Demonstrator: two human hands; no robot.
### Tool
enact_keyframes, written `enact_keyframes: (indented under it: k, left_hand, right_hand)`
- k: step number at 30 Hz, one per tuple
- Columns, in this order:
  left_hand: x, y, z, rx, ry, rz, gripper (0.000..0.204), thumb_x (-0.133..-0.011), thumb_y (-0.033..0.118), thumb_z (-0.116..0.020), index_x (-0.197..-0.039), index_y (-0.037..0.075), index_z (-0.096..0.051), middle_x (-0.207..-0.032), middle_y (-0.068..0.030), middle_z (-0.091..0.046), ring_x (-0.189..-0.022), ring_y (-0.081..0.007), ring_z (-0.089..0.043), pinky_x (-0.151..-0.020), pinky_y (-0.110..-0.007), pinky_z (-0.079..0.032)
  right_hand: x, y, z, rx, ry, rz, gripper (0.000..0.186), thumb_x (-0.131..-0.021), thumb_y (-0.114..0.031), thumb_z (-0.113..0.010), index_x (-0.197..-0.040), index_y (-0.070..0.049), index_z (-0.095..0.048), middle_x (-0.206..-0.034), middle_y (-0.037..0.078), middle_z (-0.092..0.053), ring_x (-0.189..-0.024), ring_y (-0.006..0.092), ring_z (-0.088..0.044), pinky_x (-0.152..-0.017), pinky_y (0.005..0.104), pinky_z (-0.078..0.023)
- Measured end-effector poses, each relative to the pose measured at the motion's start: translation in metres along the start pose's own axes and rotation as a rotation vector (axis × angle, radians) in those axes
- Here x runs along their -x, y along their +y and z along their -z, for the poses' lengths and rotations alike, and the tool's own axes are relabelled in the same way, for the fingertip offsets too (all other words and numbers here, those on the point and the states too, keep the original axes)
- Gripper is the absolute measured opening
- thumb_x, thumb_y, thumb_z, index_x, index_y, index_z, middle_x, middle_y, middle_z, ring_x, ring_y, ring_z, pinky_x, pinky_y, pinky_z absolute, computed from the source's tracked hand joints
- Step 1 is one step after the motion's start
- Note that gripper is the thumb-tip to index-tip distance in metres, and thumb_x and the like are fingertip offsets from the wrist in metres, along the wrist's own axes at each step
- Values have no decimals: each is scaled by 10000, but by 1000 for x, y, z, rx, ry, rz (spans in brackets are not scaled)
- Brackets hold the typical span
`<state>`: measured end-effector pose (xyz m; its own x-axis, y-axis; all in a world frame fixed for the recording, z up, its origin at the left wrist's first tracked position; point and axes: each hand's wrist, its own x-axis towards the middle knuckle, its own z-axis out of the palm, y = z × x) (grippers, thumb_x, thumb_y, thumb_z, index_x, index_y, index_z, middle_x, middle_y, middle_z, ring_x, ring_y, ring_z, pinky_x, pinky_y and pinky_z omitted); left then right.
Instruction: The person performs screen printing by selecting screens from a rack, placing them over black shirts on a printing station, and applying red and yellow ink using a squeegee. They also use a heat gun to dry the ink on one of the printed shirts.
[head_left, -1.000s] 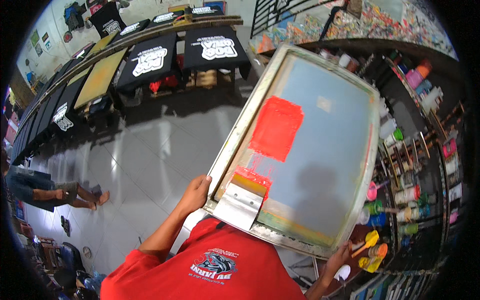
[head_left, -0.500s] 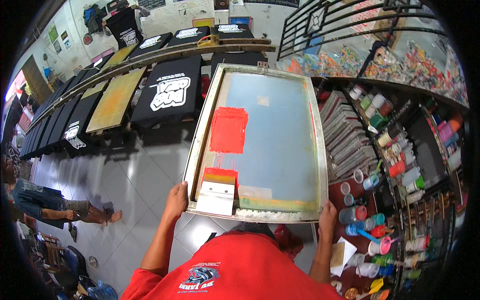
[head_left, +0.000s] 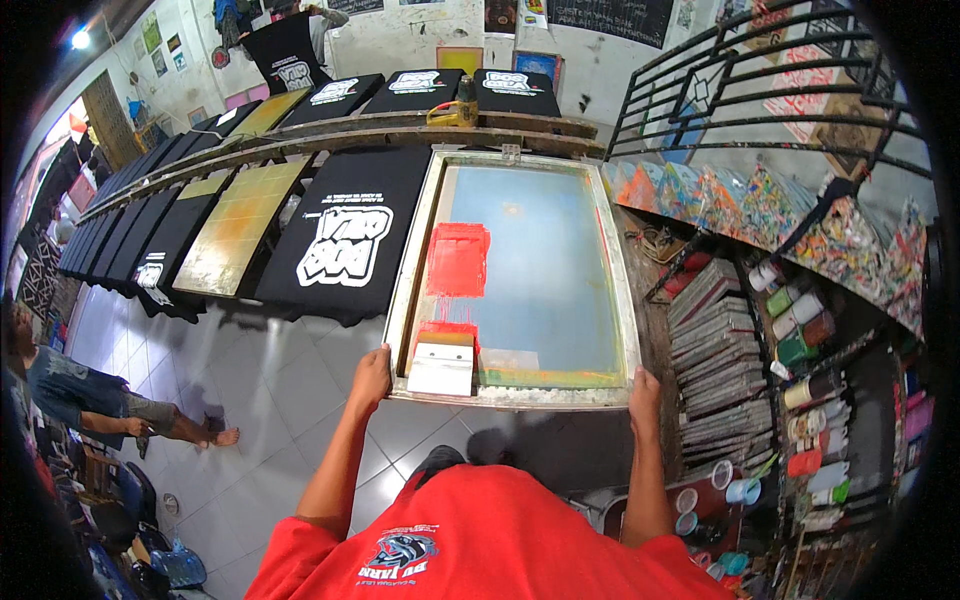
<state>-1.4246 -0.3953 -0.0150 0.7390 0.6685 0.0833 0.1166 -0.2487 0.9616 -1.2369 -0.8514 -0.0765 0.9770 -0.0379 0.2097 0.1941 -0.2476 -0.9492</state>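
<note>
A pale wooden or metal-edged screen frame (head_left: 630,300) with blue-grey mesh (head_left: 545,270) is held out in front of me. My left hand (head_left: 373,372) grips its lower left corner, and my right hand (head_left: 644,390) is closed on the lower right corner. Red ink (head_left: 456,260) forms a block on the mesh's left side. A metal squeegee (head_left: 441,372) rests at the lower left, with more red ink around it. The frame's far end is at the row of platens, right of a black printed T-shirt (head_left: 343,255).
Long rails (head_left: 370,135) carry printed shirts and a yellow board (head_left: 240,225). A person (head_left: 75,395) is at left, another (head_left: 320,22) behind the rows. Right are stacked boards (head_left: 715,375), paint pots (head_left: 800,320), a black railing (head_left: 760,90). A drill-like yellow tool (head_left: 450,117) sits on the rail.
The frame, held in both hands, has turned straighter and moved away from me toward the shirt rows, now covering the platen at its far end. My view has swung toward the rows.
</note>
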Motion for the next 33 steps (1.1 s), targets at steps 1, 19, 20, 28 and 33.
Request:
enact_keyframes:
  k: [1, 19, 20, 28, 33]
  left_hand:
    - [-2, -3, -1, 14, 2, -17, 514, -997, 392, -422, -848, -65, -605, -673, -52, -552, -617, -130, -465, -584, -311, -404]
    - [-107, -53, -37, 43, 7, -99, 471, -998, 362, -423, -774, -32, -550, -618, -27, -489, -576, -115, -432, -530, -327, -378]
    - [-128, -59, -45, 92, -1, -118, 468, -999, 362, -424, -768, -25, -550, -615, -22, -483, -570, -111, -427, -523, -324, -374]
    - [-145, -63, -47, 68, -8, -44, 450, -996, 349, -433, -738, -3, -543, -598, -10, -455, -557, -95, -399, -515, -307, -353]
    - [-156, -60, -45, 12, 34, -52, 447, -980, 333, -440, -711, -13, -523, -599, -22, -453, -563, -112, -406, -525, -325, -354]
  right_hand:
    - [-2, 3, -1, 43, 33, -17, 443, -1003, -294, -412, -1033, 103, -606, -900, 150, -646, -815, 223, -582, -758, 356, -444]
    - [-88, 18, -82, 34, 64, 82, 427, -1000, -288, -428, -979, 102, -600, -828, 119, -628, -774, 179, -539, -745, 349, -441]
    - [-103, 20, -91, 48, 79, 86, 435, -1000, -295, -430, -989, 102, -608, -826, 118, -638, -767, 173, -540, -737, 346, -445]
    - [-121, 23, -99, 0, 78, 78, 419, -1002, -265, -413, -965, 105, -608, -870, 150, -643, -797, 193, -560, -763, 362, -444]
    - [-129, 38, -104, 40, 67, 128, 429, -1001, -271, -408, -1019, 106, -610, -921, 177, -652, -849, 235, -588, -798, 366, -443]
